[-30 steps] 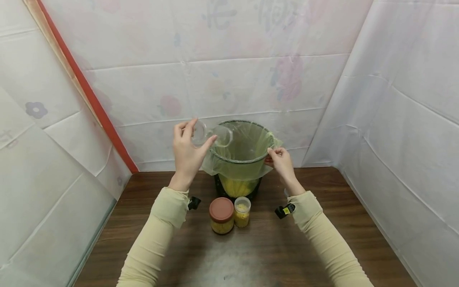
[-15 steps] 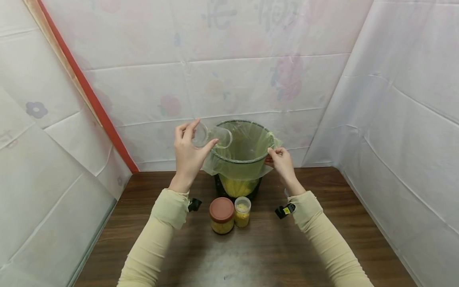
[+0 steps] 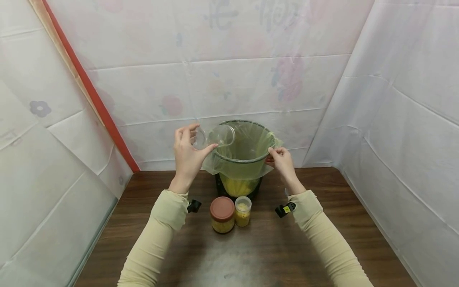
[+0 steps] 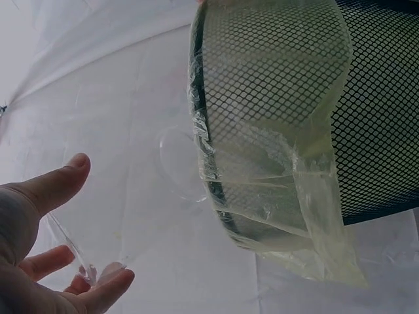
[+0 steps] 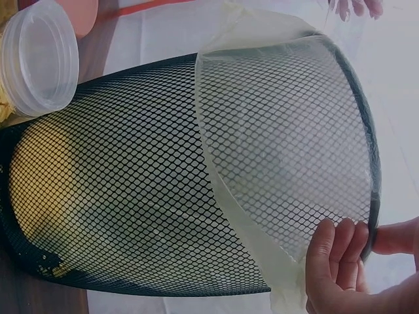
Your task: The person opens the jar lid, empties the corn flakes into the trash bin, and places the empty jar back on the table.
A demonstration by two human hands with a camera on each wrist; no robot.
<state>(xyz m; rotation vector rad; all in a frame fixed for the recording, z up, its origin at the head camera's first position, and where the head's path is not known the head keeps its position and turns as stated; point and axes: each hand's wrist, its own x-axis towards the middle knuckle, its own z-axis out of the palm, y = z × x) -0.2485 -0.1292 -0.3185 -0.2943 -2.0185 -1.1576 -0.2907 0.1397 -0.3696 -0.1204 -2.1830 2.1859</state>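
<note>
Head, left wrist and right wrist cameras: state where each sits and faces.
Head: on the head, looking forward and down at the bin and jars; forearms, left hand holding a clear container and right hand show.
Left wrist: on that wrist, facing the bin's rim; the left hand shows.
Right wrist: on that wrist, facing the bin's mesh side; the right hand gripping the rim shows, plus left fingertips.
Both wrist views share the liner folded over the rim.

Red-lidded jar (image 3: pixel 222 215), clear jar (image 3: pixel 242 215) before bin (image 5: pixel 144 196); room either side.
</note>
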